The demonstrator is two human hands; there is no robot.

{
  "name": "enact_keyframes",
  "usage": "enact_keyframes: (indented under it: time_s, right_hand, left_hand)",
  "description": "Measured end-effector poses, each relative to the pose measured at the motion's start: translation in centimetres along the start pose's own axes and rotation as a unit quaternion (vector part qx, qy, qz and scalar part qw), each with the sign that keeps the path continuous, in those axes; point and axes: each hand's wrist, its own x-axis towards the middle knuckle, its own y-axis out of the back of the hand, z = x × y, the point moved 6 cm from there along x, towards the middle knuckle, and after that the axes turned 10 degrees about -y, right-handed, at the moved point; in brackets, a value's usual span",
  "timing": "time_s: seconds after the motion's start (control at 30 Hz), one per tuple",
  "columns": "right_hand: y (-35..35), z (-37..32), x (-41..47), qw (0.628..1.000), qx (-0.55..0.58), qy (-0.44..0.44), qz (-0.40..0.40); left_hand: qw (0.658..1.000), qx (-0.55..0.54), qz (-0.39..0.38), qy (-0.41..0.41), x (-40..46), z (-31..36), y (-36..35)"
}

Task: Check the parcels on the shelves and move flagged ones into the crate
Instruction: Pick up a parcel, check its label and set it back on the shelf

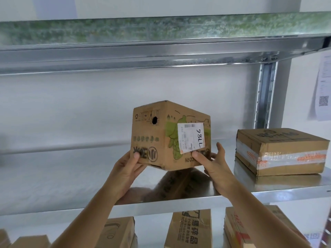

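I am holding the cardboard parcel point(168, 136) up over the metal shelf point(179, 199), left hand point(128, 169) and right hand point(214, 162) gripping its bottom corners. I am checking its white label point(191, 137), just above my right thumb. Next I think I must read it carefully; no crate is showing.

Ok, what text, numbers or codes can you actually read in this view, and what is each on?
"98LL", as it appears handwritten on the white label of the held box; its print and barcode are too small.
"易碎品": box on lower shelf.
QR code on wall sheet: text unreadable.
Taped box: top print and tape lettering blurred.
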Motion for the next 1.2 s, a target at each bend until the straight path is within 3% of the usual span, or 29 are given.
enact_keyframes:
  time_s: [0.17,0.27,0.63,1.2]
  right_hand:
    - [1.2,0.6,0.0,0.998,-0.02,-0.015,0.059]
    - [1.7,1.2,0.6,0.998,0.001,-0.017,0.058]
    - [1.9,1.8,1.3,0.998,0.016,-0.026,0.056]
    - [1.8,2.0,1.4,0.998,0.002,-0.034,0.045]
  left_hand:
    - [0.983,0.077,0.165,-0.014,0.1,0.3,2.5]
    - [0.968,0.147,0.202,-0.027,0.2,-0.1,3.7]
    - [0.983,0.137,0.117,0.033,0.4,-0.7,1.5]
    - [0.988,0.118,0.097,0.03,0.0,0.1,0.6]
